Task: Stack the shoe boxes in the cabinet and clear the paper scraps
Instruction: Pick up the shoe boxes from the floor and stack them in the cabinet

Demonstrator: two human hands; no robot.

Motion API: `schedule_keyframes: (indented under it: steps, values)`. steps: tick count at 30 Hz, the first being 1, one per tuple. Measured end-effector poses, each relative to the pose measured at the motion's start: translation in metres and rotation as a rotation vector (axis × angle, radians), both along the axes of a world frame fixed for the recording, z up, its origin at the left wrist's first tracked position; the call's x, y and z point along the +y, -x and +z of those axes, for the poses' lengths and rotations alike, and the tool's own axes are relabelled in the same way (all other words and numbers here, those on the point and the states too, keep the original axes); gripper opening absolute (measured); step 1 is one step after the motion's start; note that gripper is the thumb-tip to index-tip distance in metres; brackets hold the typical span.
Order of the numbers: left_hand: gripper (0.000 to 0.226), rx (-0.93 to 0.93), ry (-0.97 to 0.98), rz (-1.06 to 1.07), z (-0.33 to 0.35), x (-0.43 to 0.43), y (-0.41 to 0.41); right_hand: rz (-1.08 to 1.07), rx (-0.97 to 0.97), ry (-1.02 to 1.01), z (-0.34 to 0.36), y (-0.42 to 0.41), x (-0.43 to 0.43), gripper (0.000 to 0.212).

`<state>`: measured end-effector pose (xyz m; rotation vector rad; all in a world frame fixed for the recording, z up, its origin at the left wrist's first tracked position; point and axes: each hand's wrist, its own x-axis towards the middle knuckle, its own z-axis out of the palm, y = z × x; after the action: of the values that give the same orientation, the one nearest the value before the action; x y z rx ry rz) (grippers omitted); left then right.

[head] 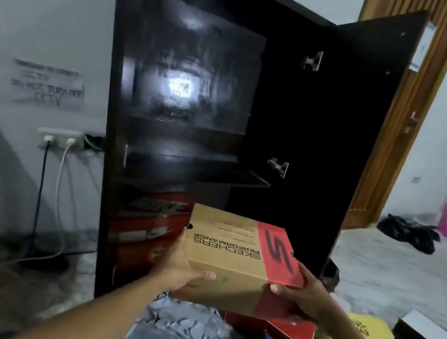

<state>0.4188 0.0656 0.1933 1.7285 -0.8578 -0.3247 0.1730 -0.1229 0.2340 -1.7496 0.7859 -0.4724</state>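
A: Item one, fingers?

B: Left hand point(183, 269): thumb laid along the near face of the box point(240, 258), fingers wrapped under its left end, out of sight. Right hand point(298, 296): fingers point(277, 290) curled onto the red end, clamping it from the right. Both grip the box; neither is spread free.

A: Box location?

B: Held in the air, lid up and roughly level, just in front of the cabinet point(117, 92), below its middle shelf point(198, 169). Not yet inside.

A: What is already in?

B: Red boxes point(147, 230) stacked in the lower bay, left of the held box. How high the stack reaches under the shelf is blurred.

A: Handling note for this step?

B: Keep the box level, long side leading, and slide it flat onto the top of the red stack; square it to the stack's edges before letting go, or the next one will sit crooked.

A: Clearances?

B: Door point(355, 132) stands open on the right, near the right hand's path. The shelf edge overhangs the bay; headroom looks tight. The upper bay appears empty.

A: Remaining stock?

B: More boxes point(288, 338) and paper scraps point(184, 328) on the floor beneath the arms. Scraps untouched.
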Motion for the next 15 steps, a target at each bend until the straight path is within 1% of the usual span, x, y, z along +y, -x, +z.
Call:
schedule_keyframes:
  steps: [3,5,7,10,12,15]
  values:
    - [0.118,0.063,0.024,0.050,-0.040,-0.013,-0.033,0.034,-0.011,-0.008,-0.028,-0.050,-0.028,0.090]
    - [0.120,0.101,0.051,0.146,-0.051,-0.016,-0.052,0.047,-0.049,-0.004,-0.033,-0.094,-0.042,0.081]
    - [0.117,0.066,0.061,0.291,-0.056,-0.020,-0.075,0.069,-0.090,0.022,-0.038,-0.141,-0.055,0.084]
    - [0.118,-0.080,0.002,0.507,-0.060,-0.027,-0.117,0.099,-0.185,0.015,-0.057,-0.215,-0.075,0.093]
    - [0.109,-0.119,0.001,0.599,-0.060,-0.032,-0.142,0.095,-0.250,-0.012,-0.072,-0.257,-0.083,0.085]
    - [0.100,-0.122,-0.017,0.749,-0.063,-0.045,-0.170,0.059,-0.359,-0.026,-0.087,-0.305,-0.087,0.061]
